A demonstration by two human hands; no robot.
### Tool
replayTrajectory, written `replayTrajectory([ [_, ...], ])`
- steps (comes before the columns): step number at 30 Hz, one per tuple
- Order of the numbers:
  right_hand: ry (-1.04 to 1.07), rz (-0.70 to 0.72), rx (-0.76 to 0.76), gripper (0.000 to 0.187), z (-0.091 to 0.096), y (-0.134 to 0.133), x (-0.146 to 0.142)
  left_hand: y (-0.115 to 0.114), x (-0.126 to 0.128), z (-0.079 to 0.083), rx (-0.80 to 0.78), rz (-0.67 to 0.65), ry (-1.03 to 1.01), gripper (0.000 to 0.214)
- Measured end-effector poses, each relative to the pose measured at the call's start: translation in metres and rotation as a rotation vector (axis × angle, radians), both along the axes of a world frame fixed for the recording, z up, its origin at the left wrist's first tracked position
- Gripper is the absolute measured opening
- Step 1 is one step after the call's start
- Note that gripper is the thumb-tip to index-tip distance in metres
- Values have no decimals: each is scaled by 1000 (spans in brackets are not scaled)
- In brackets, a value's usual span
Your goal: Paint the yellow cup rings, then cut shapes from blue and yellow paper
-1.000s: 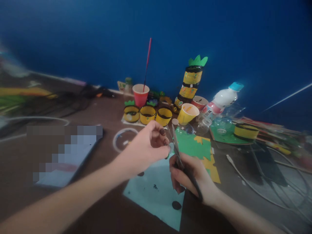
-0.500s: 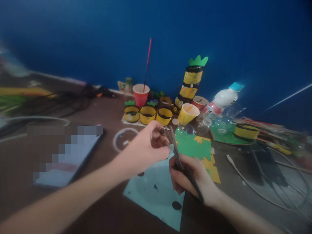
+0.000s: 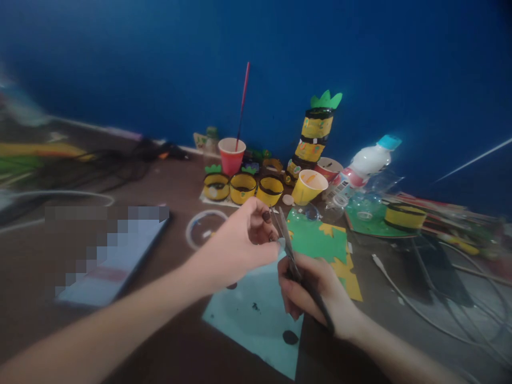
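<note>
My left hand (image 3: 240,240) is closed in a pinch around a tiny pale-blue scrap (image 3: 281,244), possibly paper. My right hand (image 3: 334,298) grips a pair of scissors (image 3: 293,261) by dark handles. The blades point up and away, slightly apart, right beside the left fingertips. Whether they touch the scrap I cannot tell. Below both hands lies a light-blue sheet (image 3: 264,341) with several dark spots, among them a black round piece (image 3: 290,337). Part of the sheet is hidden by my hands.
Beyond my hands stand yellow-black rings (image 3: 242,188), a red cup (image 3: 232,157), a yellow cup (image 3: 308,188), a pineapple-like tower (image 3: 311,144) and a leaning bottle (image 3: 362,165). Green paper (image 3: 316,242) lies right, near a white cable (image 3: 394,285). A phone-like slab (image 3: 120,261) lies left.
</note>
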State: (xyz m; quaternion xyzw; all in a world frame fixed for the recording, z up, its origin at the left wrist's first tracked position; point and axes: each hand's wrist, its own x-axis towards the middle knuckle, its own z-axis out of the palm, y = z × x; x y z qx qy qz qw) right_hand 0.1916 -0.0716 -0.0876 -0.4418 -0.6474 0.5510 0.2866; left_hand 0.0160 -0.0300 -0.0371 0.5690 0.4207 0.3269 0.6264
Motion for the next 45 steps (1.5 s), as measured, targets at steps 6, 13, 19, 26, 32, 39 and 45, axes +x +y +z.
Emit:
replayTrajectory([
  [6, -15, -3, 6, 16, 1, 1, 0, 0, 1, 1, 2, 7, 14, 22],
  [13, -27, -29, 1, 14, 1, -1, 0, 3, -1, -10, 56, 48, -39, 23],
  [19, -18, -23, 1, 16, 4, -1, -1, 3, -1, -9, 55, 54, -28, 23],
  [26, -40, -22, 1, 18, 3, -1, 0, 4, -2, -7, 61, 70, -6, 24],
  [32, -31, -21, -11, 18, 4, -1, 0, 4, -3, -7, 55, 79, 11, 25],
  [39, 31, -22, -21, 17, 1, -1, 0, 4, -1, -8, 34, 68, -19, 27],
  [45, 29, -10, -15, 16, 0, 0, 1, 4, -2, -10, 48, 58, -36, 26],
])
